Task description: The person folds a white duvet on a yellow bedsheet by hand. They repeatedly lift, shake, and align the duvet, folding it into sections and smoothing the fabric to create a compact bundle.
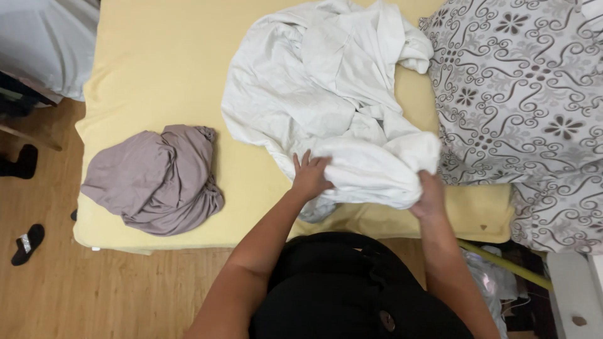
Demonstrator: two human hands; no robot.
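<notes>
White bedsheet point(326, 94) bunched in a loose heap on the yellow mattress point(157, 69), toward its near edge, between the patterned grey duvet point(521, 88) on one side and a crumpled mauve cloth point(157, 179) well apart on the other. Left hand point(309, 177) flat on the sheet's near fold, fingers spread fairly wide, pressing rather than gripping. Right hand point(430, 194) closed around a thick bunched wad at the sheet's near corner, fingers buried in fabric. Likely light, soft, fully limp, no stiffness; drapes and sags wherever unsupported, not fragile, slightly slick cotton-type weave, prone to sliding over the mattress. Best grabbed at an edge or corner, pinching few layers, not the bulky middle. Black sandals point(26, 243) on the wood floor point(125, 295) beyond the mattress's edge.
</notes>
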